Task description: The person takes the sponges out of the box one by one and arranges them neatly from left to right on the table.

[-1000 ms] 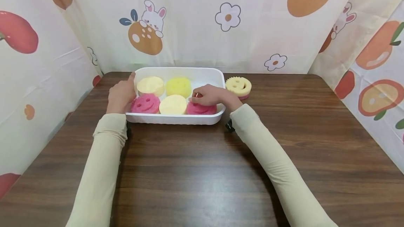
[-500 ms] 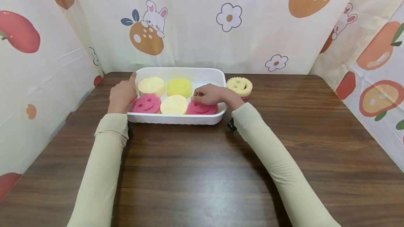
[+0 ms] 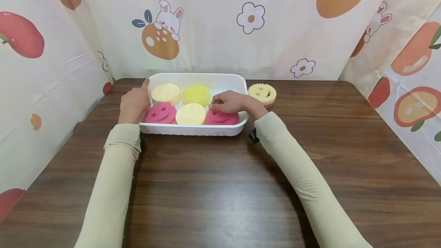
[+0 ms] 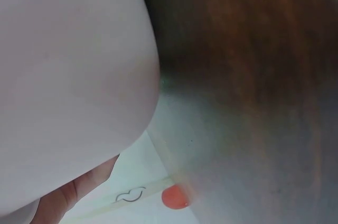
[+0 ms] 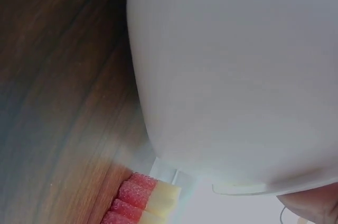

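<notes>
A white plastic tray holds several round sponges. My left hand grips its left rim, index finger stretched toward the back corner. In the left wrist view the tray's wall hides most of that hand; a finger shows past it. My right hand reaches over the right side, its curled fingers and thumb at the top of the front-right pink sponge. Left of that lie a cream sponge and a pink smiley sponge. Behind are another cream sponge and a yellow one.
A cream-and-pink smiley sponge lies outside the tray, off its right end. The brown wooden table runs back to a printed curtain, with more curtain on both sides. In the right wrist view the tray wall fills much of the frame.
Both hands stay in place on the tray and the pink sponge. The whole scene shifts very slightly right in the head view.
</notes>
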`<state>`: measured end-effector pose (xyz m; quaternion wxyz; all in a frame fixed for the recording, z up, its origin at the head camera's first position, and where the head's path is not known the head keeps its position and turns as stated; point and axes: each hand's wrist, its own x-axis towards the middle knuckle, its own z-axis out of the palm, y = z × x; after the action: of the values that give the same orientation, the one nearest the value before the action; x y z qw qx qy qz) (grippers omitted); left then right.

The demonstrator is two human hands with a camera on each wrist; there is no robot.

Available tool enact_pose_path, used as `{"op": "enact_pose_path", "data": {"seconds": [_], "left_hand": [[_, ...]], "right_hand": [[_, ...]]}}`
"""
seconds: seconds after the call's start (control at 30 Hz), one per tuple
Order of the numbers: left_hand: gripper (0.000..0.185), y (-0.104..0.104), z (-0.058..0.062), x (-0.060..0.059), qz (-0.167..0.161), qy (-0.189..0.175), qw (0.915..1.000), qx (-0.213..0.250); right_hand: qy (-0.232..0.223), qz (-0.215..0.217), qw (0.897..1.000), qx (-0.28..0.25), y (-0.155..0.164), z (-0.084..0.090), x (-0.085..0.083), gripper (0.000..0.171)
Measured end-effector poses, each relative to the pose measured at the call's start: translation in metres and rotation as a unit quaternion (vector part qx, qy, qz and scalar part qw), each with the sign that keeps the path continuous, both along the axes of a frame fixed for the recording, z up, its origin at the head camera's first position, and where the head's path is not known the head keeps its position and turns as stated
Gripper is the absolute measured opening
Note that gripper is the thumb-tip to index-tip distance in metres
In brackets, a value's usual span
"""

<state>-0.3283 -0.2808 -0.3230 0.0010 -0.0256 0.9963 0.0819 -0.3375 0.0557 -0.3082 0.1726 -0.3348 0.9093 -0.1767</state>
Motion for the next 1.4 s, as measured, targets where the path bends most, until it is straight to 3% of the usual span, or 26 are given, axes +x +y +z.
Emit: {"op": "enact_pose_path", "data": {"seconds": [0.73, 0.97, 1.13, 1.4], "left_hand": [[0.078, 0.0036, 0.0078, 0.0010, 0.005, -0.005, 1.0000, 0.000], [0.079, 0.0038, 0.0032, 0.0032, 0.007, -0.021, 0.9997, 0.009], [0.077, 0.0031, -0.0010, 0.0019, 0.006, -0.006, 0.9999, 0.005], [0.077, 0.0031, 0.0043, 0.0044, 0.004, -0.002, 1.0000, 0.006]], "right_hand": [[0.000, -0.004, 1.000, 0.001, 0.0011, 0.0033, -0.0005, 0.032], [-0.019, -0.007, 1.000, 0.005, 0.0017, 0.0003, 0.0012, 0.034], [-0.008, -0.003, 1.000, 0.010, 0.0018, -0.0010, 0.0001, 0.034], [-0.003, -0.004, 1.000, 0.007, 0.0011, 0.0001, -0.0003, 0.032]]}}
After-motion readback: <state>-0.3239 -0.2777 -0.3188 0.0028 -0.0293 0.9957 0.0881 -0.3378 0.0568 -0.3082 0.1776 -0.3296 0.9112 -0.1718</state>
